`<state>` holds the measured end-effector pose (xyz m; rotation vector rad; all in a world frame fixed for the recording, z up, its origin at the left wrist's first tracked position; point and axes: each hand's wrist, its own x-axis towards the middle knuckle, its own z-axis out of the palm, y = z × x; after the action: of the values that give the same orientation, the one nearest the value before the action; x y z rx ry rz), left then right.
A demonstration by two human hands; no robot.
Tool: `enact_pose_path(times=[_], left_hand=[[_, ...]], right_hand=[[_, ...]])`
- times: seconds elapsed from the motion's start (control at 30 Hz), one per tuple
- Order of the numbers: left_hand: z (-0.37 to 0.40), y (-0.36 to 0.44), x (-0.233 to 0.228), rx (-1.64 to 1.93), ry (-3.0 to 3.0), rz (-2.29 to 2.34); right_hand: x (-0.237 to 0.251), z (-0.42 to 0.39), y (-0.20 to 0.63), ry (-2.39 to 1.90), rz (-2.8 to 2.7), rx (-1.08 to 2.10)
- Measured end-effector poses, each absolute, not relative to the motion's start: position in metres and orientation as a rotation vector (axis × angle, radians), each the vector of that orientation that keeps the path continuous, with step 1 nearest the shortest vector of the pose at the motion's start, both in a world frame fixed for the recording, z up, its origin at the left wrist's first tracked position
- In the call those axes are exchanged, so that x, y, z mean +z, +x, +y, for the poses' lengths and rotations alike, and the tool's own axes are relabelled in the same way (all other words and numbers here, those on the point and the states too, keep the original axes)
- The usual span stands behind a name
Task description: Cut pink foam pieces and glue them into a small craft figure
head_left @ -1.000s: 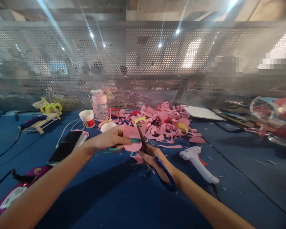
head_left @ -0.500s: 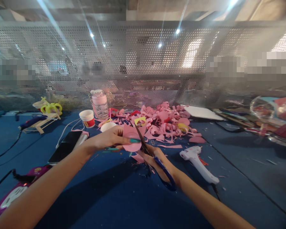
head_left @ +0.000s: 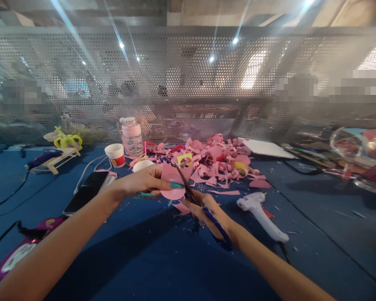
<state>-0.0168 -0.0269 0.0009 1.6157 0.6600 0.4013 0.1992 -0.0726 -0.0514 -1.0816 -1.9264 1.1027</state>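
Pink paper piece (head_left: 172, 182) is pinched in the left hand (head_left: 144, 182) above the blue table (head_left: 144, 259). Right hand (head_left: 207, 211) grips blue-handled scissors (head_left: 203, 209), blades biting its edge. Thumb covers part; the cut line's hard to see against the scrap pile (head_left: 216, 161).

We see bright ceiling lights (head_left: 235, 41) flaring into long streaks across the top, hazing the mesh screen (head_left: 188, 83). The blue table (head_left: 163, 267) lies dimmer, with soft arm shadows. Edges bend and blur; pixelated patches mask the background.
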Motion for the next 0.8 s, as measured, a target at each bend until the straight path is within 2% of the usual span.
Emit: enact_pose_path(times=[0.8], left_hand=[[-0.033, -0.015, 0.013, 0.361, 1.583, 0.655]], right_hand=[[-0.052, -0.071, 0.201, -1.133, -1.977, 1.079]])
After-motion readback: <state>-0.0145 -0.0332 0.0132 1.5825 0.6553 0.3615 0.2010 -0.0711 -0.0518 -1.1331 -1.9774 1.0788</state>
